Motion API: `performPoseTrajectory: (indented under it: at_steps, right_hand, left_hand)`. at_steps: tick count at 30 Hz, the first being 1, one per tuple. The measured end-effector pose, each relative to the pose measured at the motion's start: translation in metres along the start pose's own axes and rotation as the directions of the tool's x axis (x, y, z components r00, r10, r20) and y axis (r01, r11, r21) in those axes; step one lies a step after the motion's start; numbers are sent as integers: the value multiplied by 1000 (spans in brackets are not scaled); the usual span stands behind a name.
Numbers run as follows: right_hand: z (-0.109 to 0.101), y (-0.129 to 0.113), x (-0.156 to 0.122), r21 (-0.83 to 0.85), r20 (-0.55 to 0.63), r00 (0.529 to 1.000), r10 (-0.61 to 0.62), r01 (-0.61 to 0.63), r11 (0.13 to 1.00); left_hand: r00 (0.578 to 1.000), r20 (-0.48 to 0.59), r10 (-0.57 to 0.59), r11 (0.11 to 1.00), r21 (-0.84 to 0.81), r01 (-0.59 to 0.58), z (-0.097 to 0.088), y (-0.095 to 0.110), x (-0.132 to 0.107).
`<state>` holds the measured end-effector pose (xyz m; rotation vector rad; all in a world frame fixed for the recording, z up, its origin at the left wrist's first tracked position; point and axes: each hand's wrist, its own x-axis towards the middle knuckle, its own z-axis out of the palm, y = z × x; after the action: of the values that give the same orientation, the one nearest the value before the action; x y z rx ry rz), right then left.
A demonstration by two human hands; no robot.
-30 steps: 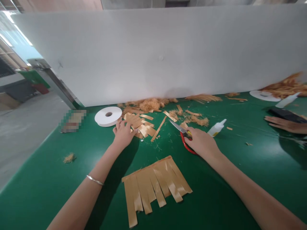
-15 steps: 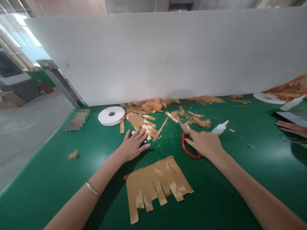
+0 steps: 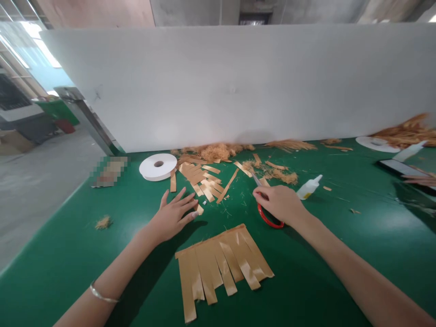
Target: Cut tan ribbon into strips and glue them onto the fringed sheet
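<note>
Holds the scissors (image 3: 267, 220) in the right hand (image 3: 281, 204), with fingers curled tight around the red handles and blades pointing up and left, close to the strips (image 3: 204, 179). Hard to tell, open blades or closed. Has the left hand (image 3: 175, 213) palm down with fingers spread apart, in front of the strips, with nothing pinched in it. Has a small bit (image 3: 200, 210) right by those fingertips; hard to tell, touching or just near. Wears a silver bangle (image 3: 102, 294) on the left wrist. Has the fringe (image 3: 204, 268) lying flat on the green table (image 3: 306, 281), between the two arms, with its straight edge facing away and its loose ends facing this way. See a white roll (image 3: 158, 168) just left of the strips, brown fluff (image 3: 218, 151) behind, along the white wall (image 3: 235, 86), and a bottle (image 3: 308, 187) standing just past the right hand. See also, far right, a co-worker's hand (image 3: 420, 180) by a phone (image 3: 398, 167)
</note>
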<state>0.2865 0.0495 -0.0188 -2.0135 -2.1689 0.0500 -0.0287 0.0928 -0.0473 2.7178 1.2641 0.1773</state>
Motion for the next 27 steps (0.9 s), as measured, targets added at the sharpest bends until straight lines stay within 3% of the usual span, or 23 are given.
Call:
performPoseTrajectory:
  at_steps: [4, 9, 13, 19, 23, 27]
  right_hand:
    - [10, -34, 25, 102, 24, 963, -268, 264, 959]
    - [40, -76, 54, 196, 92, 865, -494, 471, 860]
    - [57, -80, 52, 268, 131, 855, -502, 457, 848]
    - [54, -70, 23, 219, 135, 883, -449, 415, 883]
    - [44, -65, 23, 211, 3, 876, -482, 470, 857]
    - [30, -60, 51, 140, -132, 874, -467, 483, 864]
  left_hand:
    - [998, -57, 9, 1000, 13, -9, 0, 0, 10]
    - [998, -66, 1, 999, 53, 2, 7, -6, 35]
    - [997, -78, -29, 997, 69, 34, 8, -21, 55]
    - [995, -74, -67, 995, 63, 71, 9, -41, 74]
    - [992, -82, -100, 992, 68, 106, 4, -46, 73]
    - [992, -112, -64, 988, 132, 79, -2, -40, 63]
